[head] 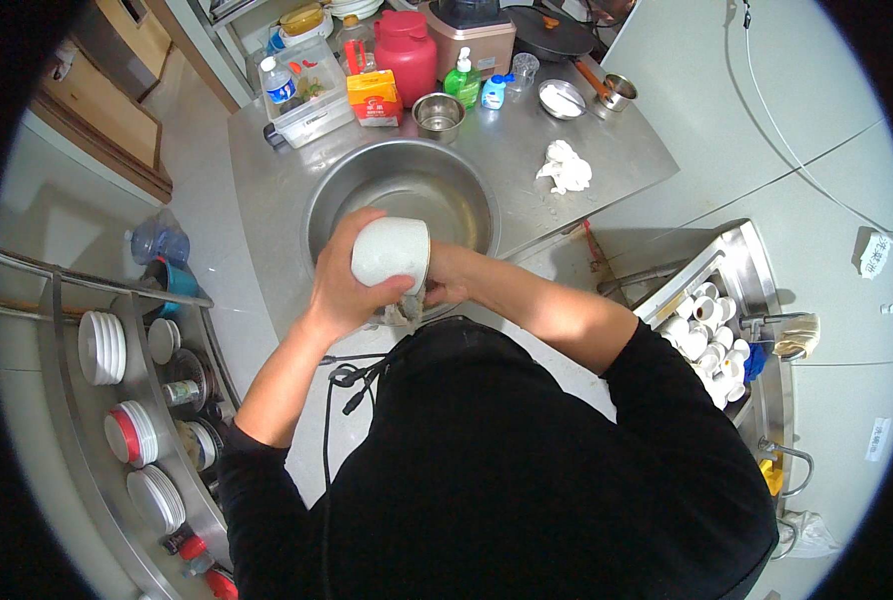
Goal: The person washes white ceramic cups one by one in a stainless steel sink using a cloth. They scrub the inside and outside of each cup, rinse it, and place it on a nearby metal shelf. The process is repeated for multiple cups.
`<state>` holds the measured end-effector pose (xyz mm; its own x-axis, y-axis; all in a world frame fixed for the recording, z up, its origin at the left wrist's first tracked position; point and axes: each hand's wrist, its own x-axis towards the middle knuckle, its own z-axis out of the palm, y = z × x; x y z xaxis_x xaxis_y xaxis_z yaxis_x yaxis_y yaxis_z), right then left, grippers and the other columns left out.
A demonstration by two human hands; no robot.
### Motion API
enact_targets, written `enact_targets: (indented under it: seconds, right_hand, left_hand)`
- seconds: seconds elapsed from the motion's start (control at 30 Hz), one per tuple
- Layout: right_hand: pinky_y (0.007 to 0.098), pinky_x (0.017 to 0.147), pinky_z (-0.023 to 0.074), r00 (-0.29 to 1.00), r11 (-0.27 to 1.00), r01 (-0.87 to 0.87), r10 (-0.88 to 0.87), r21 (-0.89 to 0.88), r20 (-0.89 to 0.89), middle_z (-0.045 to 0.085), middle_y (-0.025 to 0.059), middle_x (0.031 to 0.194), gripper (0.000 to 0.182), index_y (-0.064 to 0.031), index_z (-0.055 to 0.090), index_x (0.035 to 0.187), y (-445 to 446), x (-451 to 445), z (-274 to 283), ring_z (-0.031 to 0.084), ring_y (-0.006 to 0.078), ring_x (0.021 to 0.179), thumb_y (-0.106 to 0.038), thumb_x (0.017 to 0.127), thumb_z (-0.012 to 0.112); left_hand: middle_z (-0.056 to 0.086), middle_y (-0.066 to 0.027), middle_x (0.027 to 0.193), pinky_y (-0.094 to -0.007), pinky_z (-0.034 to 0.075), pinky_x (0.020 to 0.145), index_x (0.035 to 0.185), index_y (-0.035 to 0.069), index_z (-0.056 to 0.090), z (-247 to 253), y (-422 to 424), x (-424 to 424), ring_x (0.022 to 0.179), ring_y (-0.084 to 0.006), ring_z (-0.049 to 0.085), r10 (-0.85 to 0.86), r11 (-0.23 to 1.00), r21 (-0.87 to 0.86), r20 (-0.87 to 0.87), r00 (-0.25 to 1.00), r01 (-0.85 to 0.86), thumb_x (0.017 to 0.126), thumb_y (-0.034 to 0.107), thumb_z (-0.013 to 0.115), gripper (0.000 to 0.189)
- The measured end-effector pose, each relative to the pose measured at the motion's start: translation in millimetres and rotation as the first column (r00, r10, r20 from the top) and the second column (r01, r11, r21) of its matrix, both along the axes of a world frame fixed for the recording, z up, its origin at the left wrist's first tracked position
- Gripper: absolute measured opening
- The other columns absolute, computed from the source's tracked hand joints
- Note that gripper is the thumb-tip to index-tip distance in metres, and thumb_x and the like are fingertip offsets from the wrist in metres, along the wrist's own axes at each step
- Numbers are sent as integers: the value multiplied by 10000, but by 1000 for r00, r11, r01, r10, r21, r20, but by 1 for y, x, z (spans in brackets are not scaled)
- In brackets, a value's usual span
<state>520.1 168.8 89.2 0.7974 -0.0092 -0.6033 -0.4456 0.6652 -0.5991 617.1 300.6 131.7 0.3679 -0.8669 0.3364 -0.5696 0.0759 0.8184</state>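
Observation:
My left hand [345, 281] grips a pale speckled cup or small bowl [391, 253], tilted on its side, over the near part of a large round metal basin [484, 187]. Close against the vessel's right edge is my right hand [445, 285], its fingers partly hidden behind it. A wet greyish cloth [410, 307] hangs below the vessel, by my right fingers. The basin stands on a stainless steel table [266, 217] and seems to hold shallow water. To its right lies a crumpled white cloth [565, 166].
Behind the basin stand a steel cup [438, 116], a green pump bottle [462, 79], an orange carton [374, 99], a red jug [405, 60] and a plastic container [311, 112]. Right, a sink [746, 247] holds many white cups [705, 337]. A rack [116, 480] with stacked plates stands left.

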Motion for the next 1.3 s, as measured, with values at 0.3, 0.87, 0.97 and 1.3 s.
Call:
enact_targets:
  seconds: [0.3, 0.87, 0.97, 1.3]
  right_hand:
    - [248, 318, 342, 997, 943, 54, -69, 329, 33, 597, 43, 778, 178, -89, 577, 968, 3, 5, -10, 519, 123, 505, -225, 915, 474]
    - [291, 618, 469, 957, 776, 258, -122, -575, 264, 569, 83, 953, 394, -18, 494, 1090, 4, 3, 4, 557, 173, 751, 17, 721, 627]
    - [291, 786, 463, 948, 397, 201, 152, -896, 280, 570, 97, 1010, 504, -15, 486, 1129, 0, -10, 0, 567, 187, 888, 53, 655, 646]
    - [306, 991, 364, 766, 335, 559, 141, -758, 628, 489, 117, 1205, 631, -55, 449, 1201, -16, -37, 50, 472, 195, 1151, 132, 613, 582]
  left_hand:
    - [536, -146, 1103, -361, 436, 871, 1230, 8, 441, 16, -4, 19, 995, -290, 550, -13, 998, -51, 212, 977, 24, 617, 174, 797, 727]
    - [627, -172, 944, -369, 441, 801, 1086, -39, 523, -30, -14, 4, 868, -266, 601, 403, 915, 86, -234, 885, -394, 925, 193, 392, 311]
    - [639, -115, 939, -339, 444, 782, 1022, -27, 579, -28, -15, 15, 884, -194, 590, 483, 876, 270, -485, 729, -400, 906, 134, 390, 275]
    - [668, -54, 832, -294, 498, 700, 959, -19, 656, -69, -1, 61, 751, -129, 613, 258, 965, 117, -561, 786, -233, 864, 109, 485, 234]
